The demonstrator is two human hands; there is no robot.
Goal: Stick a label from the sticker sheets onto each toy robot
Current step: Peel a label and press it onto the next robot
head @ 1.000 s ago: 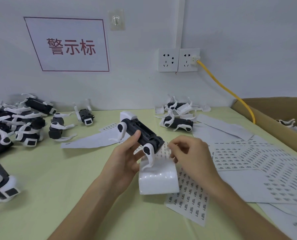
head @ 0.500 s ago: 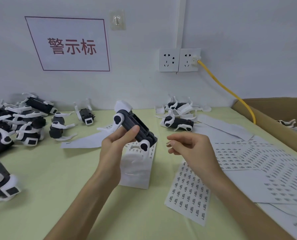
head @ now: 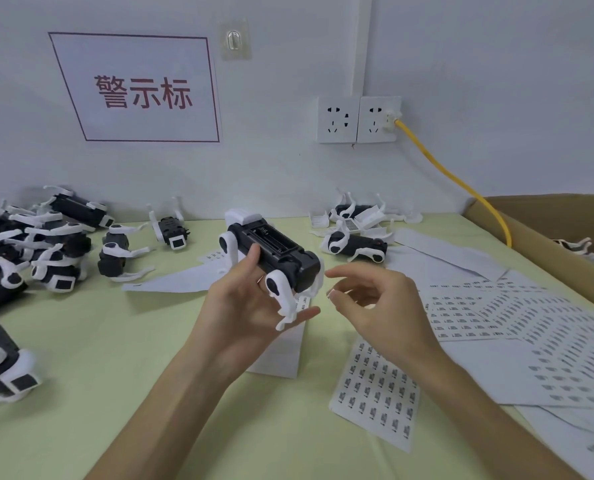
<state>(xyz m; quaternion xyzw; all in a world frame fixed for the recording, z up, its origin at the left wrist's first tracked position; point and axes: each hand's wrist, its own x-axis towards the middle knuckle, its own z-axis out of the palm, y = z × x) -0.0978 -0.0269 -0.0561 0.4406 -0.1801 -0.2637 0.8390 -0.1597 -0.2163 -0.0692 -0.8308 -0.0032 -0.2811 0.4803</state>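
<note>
A black toy robot (head: 275, 252) shaped like a dog, with white legs and a white head, is held tilted above the table in the left hand (head: 243, 306), the ribbed recess in its body facing up. Other toy robots (head: 46, 251) of the same kind lie heaped at the left, with a few more by the back wall. White sticker sheets (head: 378, 393) printed with rows of small dark labels lie flat and overlapping at the right.

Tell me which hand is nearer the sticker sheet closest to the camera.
Right. The right hand hovers over the far end of that sticker sheet; the left hand is off to its left, gripping the toy robot.
</note>
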